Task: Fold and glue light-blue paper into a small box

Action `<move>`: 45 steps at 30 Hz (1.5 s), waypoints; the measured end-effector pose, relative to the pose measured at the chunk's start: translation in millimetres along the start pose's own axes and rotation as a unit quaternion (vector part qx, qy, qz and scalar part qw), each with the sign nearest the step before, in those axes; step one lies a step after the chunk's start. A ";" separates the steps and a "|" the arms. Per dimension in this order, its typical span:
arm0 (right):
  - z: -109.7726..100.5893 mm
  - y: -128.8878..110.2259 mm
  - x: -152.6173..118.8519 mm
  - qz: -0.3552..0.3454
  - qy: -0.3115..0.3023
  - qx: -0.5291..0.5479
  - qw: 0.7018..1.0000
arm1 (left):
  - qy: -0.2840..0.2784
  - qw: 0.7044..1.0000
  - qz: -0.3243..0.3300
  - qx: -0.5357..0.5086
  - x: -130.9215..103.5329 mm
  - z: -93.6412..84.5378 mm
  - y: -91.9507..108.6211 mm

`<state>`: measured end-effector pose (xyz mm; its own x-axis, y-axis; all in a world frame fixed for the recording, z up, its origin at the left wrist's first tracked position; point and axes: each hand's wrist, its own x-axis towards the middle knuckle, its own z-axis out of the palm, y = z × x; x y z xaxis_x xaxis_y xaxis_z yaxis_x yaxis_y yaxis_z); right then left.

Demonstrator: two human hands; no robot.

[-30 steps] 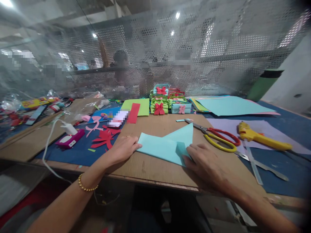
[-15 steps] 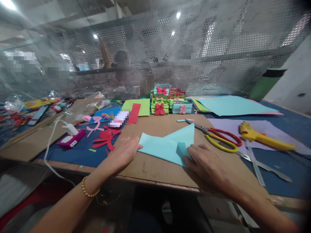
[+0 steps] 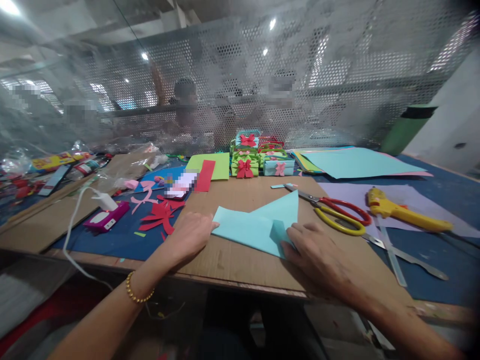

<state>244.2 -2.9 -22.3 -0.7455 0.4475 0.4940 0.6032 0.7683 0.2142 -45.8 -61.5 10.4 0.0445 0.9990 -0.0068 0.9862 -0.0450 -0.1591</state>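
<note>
A folded light blue craft sheet (image 3: 243,227) lies on the brown cardboard (image 3: 225,270) in front of me. My left hand (image 3: 195,232) has its fingers curled and pinches the sheet's left corner, thumb against the edge. At the lower right corner my right hand (image 3: 311,245) grips the sheet with bent fingers. A small flap of the sheet is turned up beside those fingertips, and another part rises to a point at the upper right. Scissors with red and yellow handles (image 3: 343,215) lie just beyond my right hand.
A yellow glue gun (image 3: 408,212), a glue stick (image 3: 392,255) and a metal blade (image 3: 420,262) lie right. Small bow-decorated bags (image 3: 245,167) stand at the back. Red cutouts (image 3: 161,215), a purple charger box (image 3: 107,217) and its white cable lie left; stacked sheets (image 3: 367,162) back right.
The whole view shifts slightly left as the camera turns a little. Both hands keep their hold on the light blue sheet, which shows no clear change in shape.
</note>
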 end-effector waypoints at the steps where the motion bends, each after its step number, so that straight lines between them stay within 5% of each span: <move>1: -0.2 0.2 -0.1 -0.003 0.003 0.001 1.000 | 0.002 1.000 -0.001 0.003 0.2 1.3 -0.1; 22: 2.2 -0.5 -2.6 0.020 -0.021 0.005 1.000 | 0.083 0.994 -0.009 0.072 -13.3 7.2 19.1; 28: 2.0 -3.5 -2.6 0.037 -0.049 0.019 0.998 | 0.130 0.967 0.200 0.087 -2.6 10.6 11.6; 32: 2.1 -5.1 -4.0 0.047 -0.064 0.022 0.997 | 0.119 0.966 0.226 0.041 -1.5 12.0 5.2; 39: -5.9 -9.0 -2.1 0.056 -0.078 0.022 0.995 | 0.215 0.950 0.165 0.155 -20.3 17.1 42.5; 45: -9.3 -8.4 1.3 0.061 -0.089 0.021 0.994 | 0.236 0.939 0.194 0.157 -25.5 15.4 53.8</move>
<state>240.8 -13.1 -15.6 -0.7085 0.6089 0.3568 0.6822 0.7203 0.1256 3.7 -89.4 -13.2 0.5303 0.7921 0.3023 0.7885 -0.3298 -0.5191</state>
